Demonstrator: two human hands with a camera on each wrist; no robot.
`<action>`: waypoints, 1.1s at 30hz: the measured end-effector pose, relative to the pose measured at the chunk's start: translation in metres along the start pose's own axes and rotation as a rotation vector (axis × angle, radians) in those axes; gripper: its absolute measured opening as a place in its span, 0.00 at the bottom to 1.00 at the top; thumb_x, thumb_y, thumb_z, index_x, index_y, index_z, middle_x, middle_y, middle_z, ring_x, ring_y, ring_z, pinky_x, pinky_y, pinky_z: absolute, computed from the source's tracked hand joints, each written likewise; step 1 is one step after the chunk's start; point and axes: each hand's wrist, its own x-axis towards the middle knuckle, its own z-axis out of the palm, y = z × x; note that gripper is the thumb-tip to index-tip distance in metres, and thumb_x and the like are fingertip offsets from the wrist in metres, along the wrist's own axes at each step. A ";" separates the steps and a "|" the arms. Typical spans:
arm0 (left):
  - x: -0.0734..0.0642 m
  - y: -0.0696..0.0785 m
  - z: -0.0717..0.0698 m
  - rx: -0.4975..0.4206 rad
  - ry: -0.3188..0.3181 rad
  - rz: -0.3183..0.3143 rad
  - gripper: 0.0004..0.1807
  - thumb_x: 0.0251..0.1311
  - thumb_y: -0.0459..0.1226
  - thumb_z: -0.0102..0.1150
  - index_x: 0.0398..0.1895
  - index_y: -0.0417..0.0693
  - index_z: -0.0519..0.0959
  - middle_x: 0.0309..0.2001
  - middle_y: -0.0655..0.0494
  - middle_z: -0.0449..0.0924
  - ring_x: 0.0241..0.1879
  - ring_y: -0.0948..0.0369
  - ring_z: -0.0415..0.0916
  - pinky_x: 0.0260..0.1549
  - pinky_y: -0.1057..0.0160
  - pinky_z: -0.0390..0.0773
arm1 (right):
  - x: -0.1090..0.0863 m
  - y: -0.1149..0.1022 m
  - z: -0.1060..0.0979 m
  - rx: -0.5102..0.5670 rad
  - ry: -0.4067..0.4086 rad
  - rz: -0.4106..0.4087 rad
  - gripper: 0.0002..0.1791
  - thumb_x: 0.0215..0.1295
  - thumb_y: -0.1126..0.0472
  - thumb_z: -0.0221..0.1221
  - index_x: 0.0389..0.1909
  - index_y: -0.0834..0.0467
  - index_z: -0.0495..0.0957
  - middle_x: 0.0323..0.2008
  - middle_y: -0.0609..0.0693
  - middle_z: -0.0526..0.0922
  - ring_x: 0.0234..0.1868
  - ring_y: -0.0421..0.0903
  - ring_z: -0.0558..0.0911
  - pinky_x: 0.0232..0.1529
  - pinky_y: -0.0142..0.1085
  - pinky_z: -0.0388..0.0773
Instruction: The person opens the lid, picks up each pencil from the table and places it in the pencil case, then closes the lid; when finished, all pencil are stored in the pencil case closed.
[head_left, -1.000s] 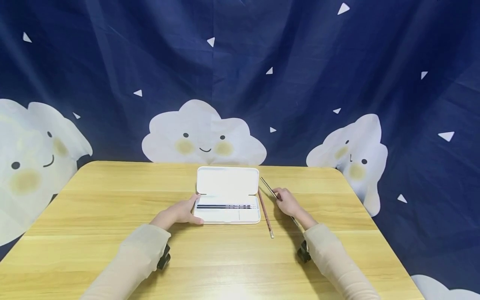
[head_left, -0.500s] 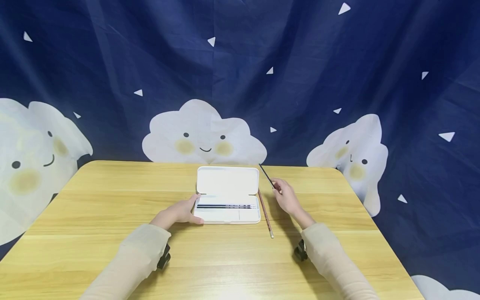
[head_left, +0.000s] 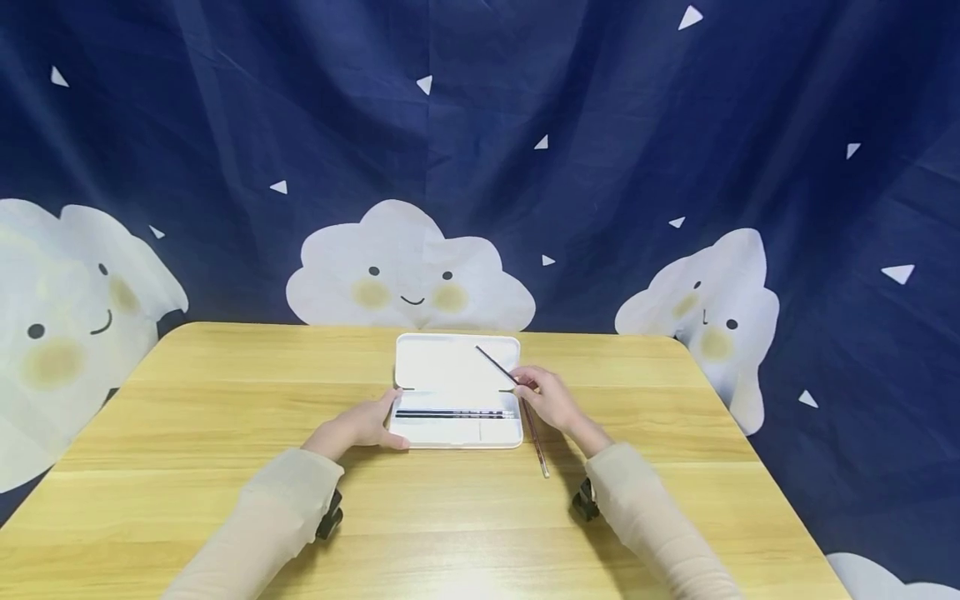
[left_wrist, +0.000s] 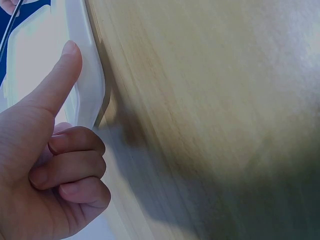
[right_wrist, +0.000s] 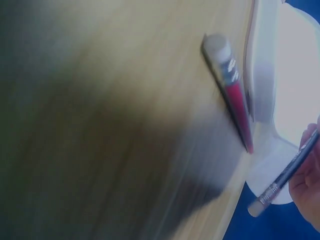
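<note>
An open white pencil case [head_left: 435, 362] lies on the table with its lid folded back. My left hand [head_left: 363, 423] grips its left end, the thumb along the front edge and several fingers curled in the left wrist view. Two dark pencils [head_left: 442, 413] lie side by side in the long compartment. My right hand [head_left: 553, 402] pinches another dark pencil [head_left: 491, 360], slanted over the lid's right part. In the right wrist view its eraser end [right_wrist: 257, 206] sticks out of the hand. A red pencil [head_left: 537, 446] lies on the table beside the case's right side, partly under the right hand.
The wooden table [head_left: 450, 517] has rounded far corners. Behind it hangs a dark blue curtain [head_left: 600, 100] with white clouds and small triangles. The case has a smaller compartment [head_left: 499, 431] at its front right.
My right hand has moved left with the dark pencil, from right of the case to over the lid's right side. The pencil now slants more. The left hand stays on the case.
</note>
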 end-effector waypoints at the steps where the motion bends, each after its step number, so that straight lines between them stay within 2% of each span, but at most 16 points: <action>1: 0.000 0.001 0.000 -0.002 -0.002 -0.001 0.52 0.44 0.49 0.69 0.68 0.37 0.50 0.57 0.27 0.65 0.56 0.38 0.65 0.54 0.44 0.65 | 0.000 -0.001 0.001 -0.004 -0.013 -0.013 0.13 0.58 0.71 0.57 0.45 0.66 0.76 0.33 0.56 0.80 0.34 0.49 0.79 0.37 0.38 0.76; 7: -0.001 0.001 0.001 -0.008 0.000 -0.006 0.53 0.44 0.49 0.69 0.68 0.37 0.50 0.57 0.27 0.64 0.56 0.38 0.64 0.54 0.43 0.64 | 0.004 -0.008 0.008 -0.056 -0.120 -0.074 0.11 0.58 0.70 0.57 0.43 0.64 0.78 0.34 0.53 0.80 0.32 0.43 0.75 0.35 0.33 0.74; 15: 0.000 0.000 0.001 -0.013 0.004 -0.003 0.53 0.44 0.48 0.69 0.68 0.37 0.50 0.57 0.26 0.64 0.56 0.38 0.64 0.54 0.44 0.64 | 0.014 -0.015 0.019 -0.156 -0.222 -0.142 0.11 0.57 0.68 0.59 0.42 0.61 0.80 0.26 0.45 0.75 0.28 0.39 0.72 0.33 0.30 0.71; 19: 0.000 -0.001 0.001 -0.011 0.008 -0.001 0.52 0.44 0.48 0.69 0.67 0.37 0.50 0.56 0.27 0.65 0.55 0.38 0.65 0.53 0.44 0.65 | 0.017 -0.018 0.025 -0.177 -0.242 -0.197 0.10 0.57 0.69 0.59 0.41 0.61 0.80 0.24 0.45 0.74 0.28 0.39 0.72 0.33 0.29 0.71; 33: 0.002 -0.002 0.001 0.002 0.010 -0.007 0.53 0.44 0.49 0.68 0.68 0.37 0.50 0.57 0.27 0.64 0.57 0.38 0.64 0.55 0.45 0.64 | 0.024 -0.024 0.041 -0.233 -0.280 -0.280 0.10 0.55 0.69 0.61 0.40 0.60 0.81 0.26 0.48 0.77 0.29 0.40 0.74 0.33 0.28 0.72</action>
